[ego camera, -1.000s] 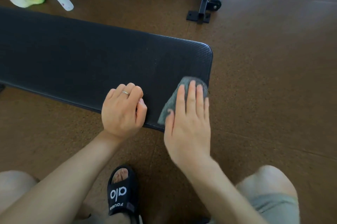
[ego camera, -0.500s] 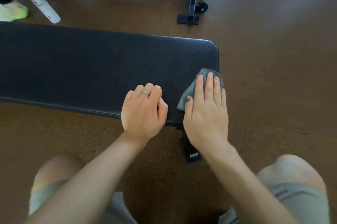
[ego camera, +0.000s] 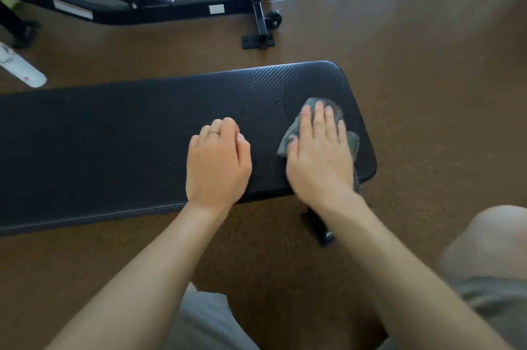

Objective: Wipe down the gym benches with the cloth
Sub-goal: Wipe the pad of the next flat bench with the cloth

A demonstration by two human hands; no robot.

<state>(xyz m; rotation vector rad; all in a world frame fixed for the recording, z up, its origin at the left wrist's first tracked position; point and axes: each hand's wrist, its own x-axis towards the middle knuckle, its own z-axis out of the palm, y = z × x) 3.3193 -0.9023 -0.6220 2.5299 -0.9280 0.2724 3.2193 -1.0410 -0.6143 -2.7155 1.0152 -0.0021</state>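
Note:
A long black padded gym bench (ego camera: 114,144) runs across the view from the left edge to its rounded right end. My right hand (ego camera: 320,156) lies flat, fingers stretched, pressing a grey-green cloth (ego camera: 291,133) onto the pad near that right end. The cloth pokes out past my fingertips and on both sides of the hand. My left hand (ego camera: 218,163) rests on the pad beside it with its fingers curled under, a ring on one finger, holding nothing. Small wet droplets (ego camera: 262,110) show on the pad between the hands.
A black metal frame of another bench (ego camera: 171,7), with small wheels, stands on the brown floor beyond. A white spray bottle (ego camera: 20,70) lies at far left. A black bench foot (ego camera: 319,228) sits under the near edge. My knees are low in view.
My right hand and the cloth have slid away from the near edge, further onto the pad. My head has shifted, so the bench now sits lower and tilted in view.

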